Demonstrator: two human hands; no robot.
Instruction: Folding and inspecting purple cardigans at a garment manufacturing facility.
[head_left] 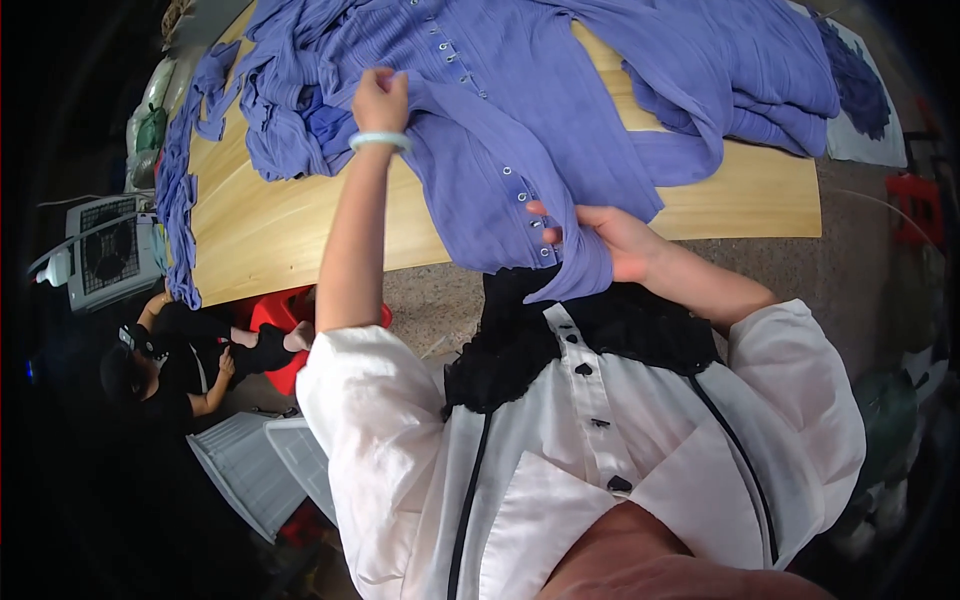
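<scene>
While 1 seated person in black (160, 375) occupies the far left beside a red stool (285, 325) and a white fan (105, 250), the wooden table (270, 225) carries a heap of purple garments (700, 70) trailing off its left edge. Left hand (380, 100), pale bracelet (380, 141) at the wrist, is clenched on a fold of the purple shirt (500, 150), raised above the tabletop. Shirt's placket with small metal snaps (520, 196) runs diagonally toward the table's near edge. Right hand (610, 240) pinches the shirt's lower hem, thumb over the snap strip, just past the near edge.
</scene>
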